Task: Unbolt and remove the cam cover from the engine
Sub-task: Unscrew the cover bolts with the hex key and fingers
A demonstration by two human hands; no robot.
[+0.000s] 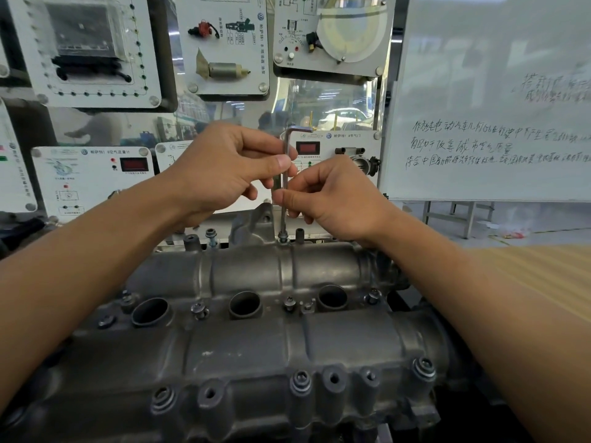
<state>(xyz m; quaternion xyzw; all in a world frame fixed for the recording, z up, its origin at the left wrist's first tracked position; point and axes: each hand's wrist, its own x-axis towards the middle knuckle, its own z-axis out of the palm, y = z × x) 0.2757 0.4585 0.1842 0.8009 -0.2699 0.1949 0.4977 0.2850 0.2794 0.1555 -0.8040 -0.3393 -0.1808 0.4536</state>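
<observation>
The grey cast cam cover (pixel 256 343) fills the lower half of the view, with three round plug wells along its middle and bolts along its edges. An L-shaped hex key (pixel 285 148) stands upright, its long leg seated in a bolt (pixel 282 236) on the cover's far edge. My left hand (pixel 220 169) pinches the key's shaft between thumb and fingers near the top. My right hand (pixel 332 199) pinches the same shaft lower down, just above the bolt.
A raised bolt (pixel 211 236) stands to the left on the far edge, beside a cast bracket (pixel 256 225). More bolts (pixel 423 367) line the near edge. Training display panels (pixel 89 174) stand behind the engine; a whiteboard (pixel 492 100) is at the right.
</observation>
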